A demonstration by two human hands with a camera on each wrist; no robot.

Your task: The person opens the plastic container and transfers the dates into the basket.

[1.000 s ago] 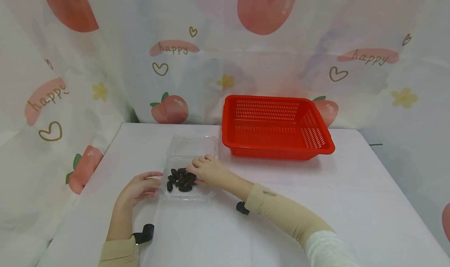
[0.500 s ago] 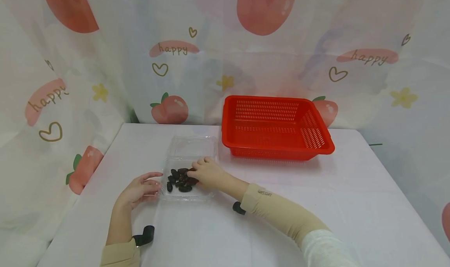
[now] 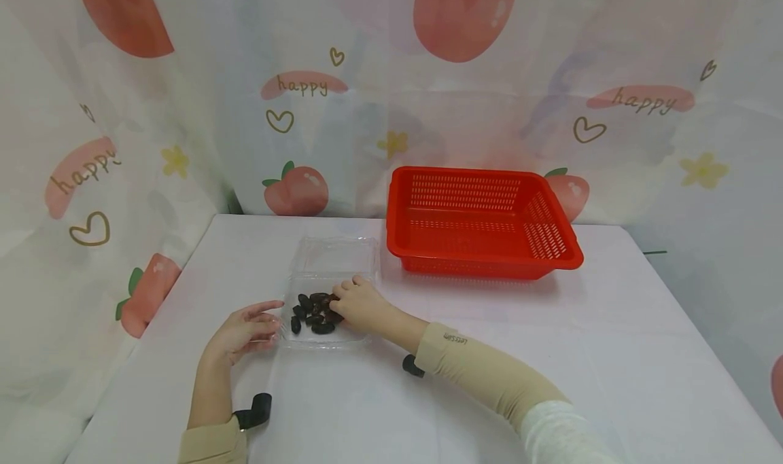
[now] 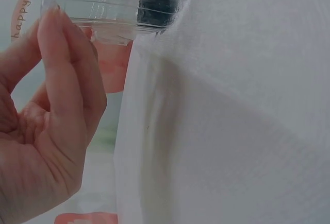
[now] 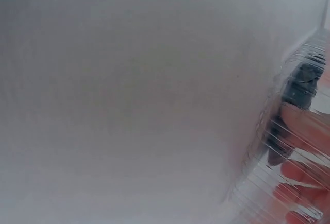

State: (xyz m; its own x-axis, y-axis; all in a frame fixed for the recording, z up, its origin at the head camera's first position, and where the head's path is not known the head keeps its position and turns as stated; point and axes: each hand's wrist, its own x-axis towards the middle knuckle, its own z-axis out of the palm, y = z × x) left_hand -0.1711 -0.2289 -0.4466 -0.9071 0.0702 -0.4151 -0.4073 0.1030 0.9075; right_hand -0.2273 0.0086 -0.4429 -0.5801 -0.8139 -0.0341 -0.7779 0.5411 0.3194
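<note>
A clear plastic clamshell box [image 3: 349, 340] lies with its lid folded back on the table, holding several dark, wrinkled dates [image 3: 312, 306]. At its left side my left hand [image 3: 245, 329] pinches the rim between thumb and fingertips, as the left wrist view shows on the box wall [image 4: 111, 10]. My right hand [image 3: 362, 306] reaches in from the right. Through the ribbed wall in the right wrist view, its fingers [image 5: 309, 126] are curled around a dark date [image 5: 277, 154]. Part of the pile is hidden under that hand.
A red perforated plastic basket [image 3: 471, 268] stands behind and to the right of the box. White cloth covers the table [image 3: 526, 355]. Fruit-patterned curtains [image 3: 355, 111] close off the back and sides.
My right hand has shifted slightly right and toward me within the box, its fingers closing in on the dates. The left hand keeps its place at the box's left side.
</note>
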